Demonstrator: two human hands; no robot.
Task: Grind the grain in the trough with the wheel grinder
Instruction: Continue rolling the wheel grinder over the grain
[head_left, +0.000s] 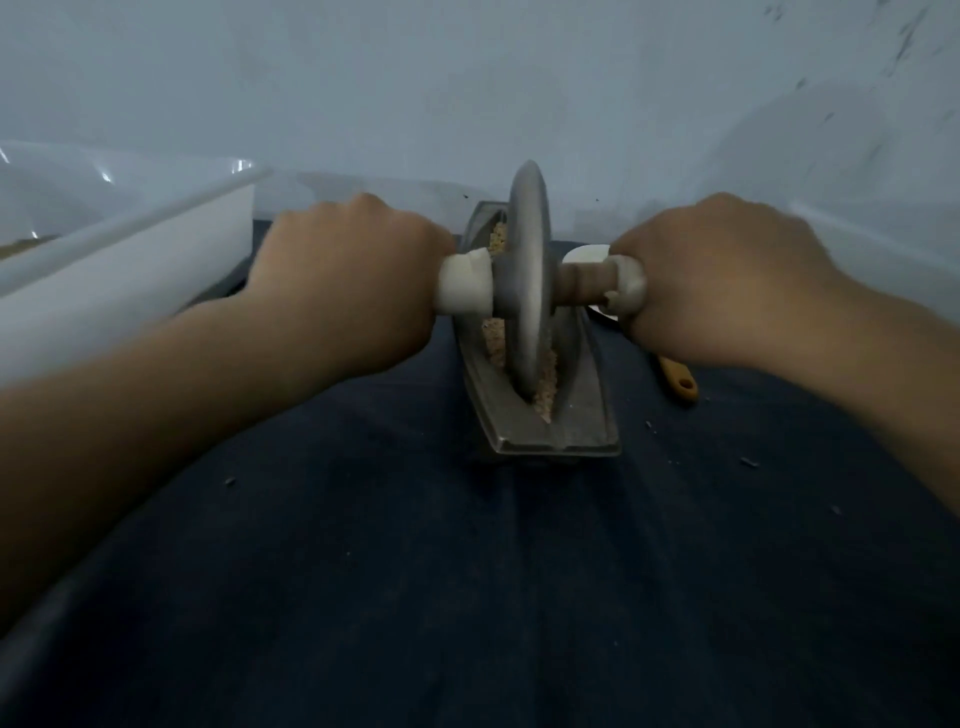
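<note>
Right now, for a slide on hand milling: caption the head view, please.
Left hand and right hand grip the handles of the wheel grinder, upright in the trough of grain on dark cloth.

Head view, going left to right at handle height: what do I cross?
White plastic tub → left hand → white left handle → grey metal grinder wheel → grey right handle → right hand.
</note>
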